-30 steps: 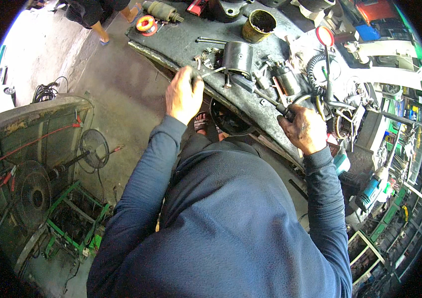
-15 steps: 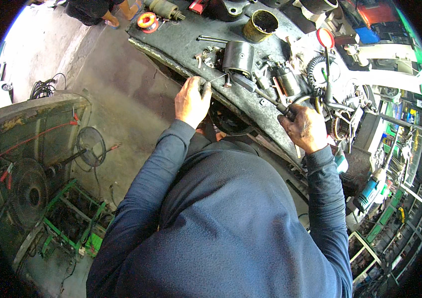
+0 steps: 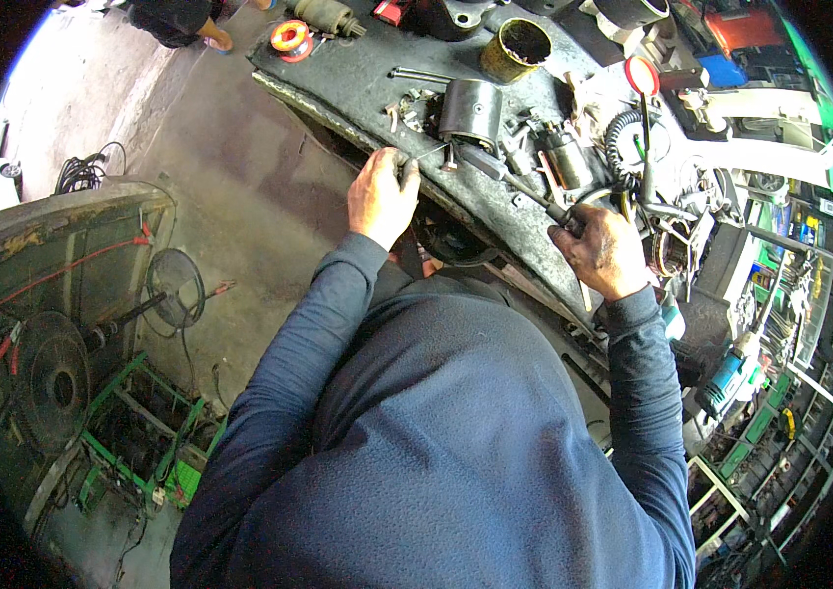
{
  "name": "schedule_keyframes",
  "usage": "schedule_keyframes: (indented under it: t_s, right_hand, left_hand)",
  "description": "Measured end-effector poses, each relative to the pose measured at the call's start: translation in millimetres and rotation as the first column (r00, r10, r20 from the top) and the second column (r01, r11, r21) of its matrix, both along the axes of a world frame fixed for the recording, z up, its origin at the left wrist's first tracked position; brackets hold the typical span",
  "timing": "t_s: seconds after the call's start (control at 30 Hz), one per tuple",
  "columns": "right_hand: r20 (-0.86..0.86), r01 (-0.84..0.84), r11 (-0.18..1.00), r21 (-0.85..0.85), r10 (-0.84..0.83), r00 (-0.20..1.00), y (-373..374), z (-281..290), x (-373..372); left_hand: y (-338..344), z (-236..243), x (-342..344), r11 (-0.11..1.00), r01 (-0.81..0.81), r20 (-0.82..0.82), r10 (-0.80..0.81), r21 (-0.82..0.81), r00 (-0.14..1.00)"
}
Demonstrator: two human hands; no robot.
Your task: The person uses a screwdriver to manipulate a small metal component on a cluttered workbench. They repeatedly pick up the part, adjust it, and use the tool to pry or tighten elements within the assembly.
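My left hand [image 3: 382, 201] is closed in a pinch at the near edge of the workbench [image 3: 363, 103]. From its fingertips a thin strand of solder wire [image 3: 426, 153] slants up over the bench. My right hand [image 3: 601, 250] wraps round the handle of a soldering iron, whose thick grey head [image 3: 481, 163] points left toward the wire's end. Whether wire and head touch is too small to tell. A small bolt-like metal piece [image 3: 450, 159] stands beside the head. Just behind sits a dark metal cylinder [image 3: 470, 113], like a motor housing.
A spool [image 3: 291, 39] with an orange-red rim lies at the bench's far left corner. Behind are a tin [image 3: 515, 51] and a small motor [image 3: 566, 157]; a coiled black cord [image 3: 624, 142] lies right. Someone's foot [image 3: 217, 37] shows at upper left. A steering wheel [image 3: 176, 288] stands left.
My hands keep nearly the same places, with the wire and iron still held. The view has shifted slightly, and the other person's feet at the upper left are less in view.
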State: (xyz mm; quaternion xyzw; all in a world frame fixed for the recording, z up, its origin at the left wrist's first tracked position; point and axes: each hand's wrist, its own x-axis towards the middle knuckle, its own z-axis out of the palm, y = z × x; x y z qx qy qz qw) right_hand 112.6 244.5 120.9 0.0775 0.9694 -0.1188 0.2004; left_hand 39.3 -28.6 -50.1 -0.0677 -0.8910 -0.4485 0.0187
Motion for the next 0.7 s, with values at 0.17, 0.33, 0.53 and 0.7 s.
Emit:
schedule_keyframes:
  t_s: [0.17,0.33,0.53,0.7]
  right_hand:
    - [0.000,0.002,1.000,-0.003,-0.002,1.000,-0.5,-0.3,-0.2]
    - [-0.010,-0.028,1.000,0.009,0.028,1.000,-1.2,1.0,0.4]
    - [-0.104,-0.078,0.993,0.085,0.087,0.991,-4.2,0.5,5.7]
    - [-0.090,-0.078,0.995,0.067,0.084,0.992,0.0,-4.2,6.8]
  left_hand:
    - [2.6,-2.6,-1.0,1.000,-0.009,-0.016,0.009,-0.022,1.000]
    - [6.4,-1.5,-2.1,0.998,-0.025,-0.043,0.023,-0.054,0.999]
    - [5.9,-8.2,-3.7,0.999,-0.021,-0.065,0.018,-0.044,0.998]
    - [6.7,-8.4,-4.9,0.999,-0.010,-0.055,0.008,-0.039,0.998]
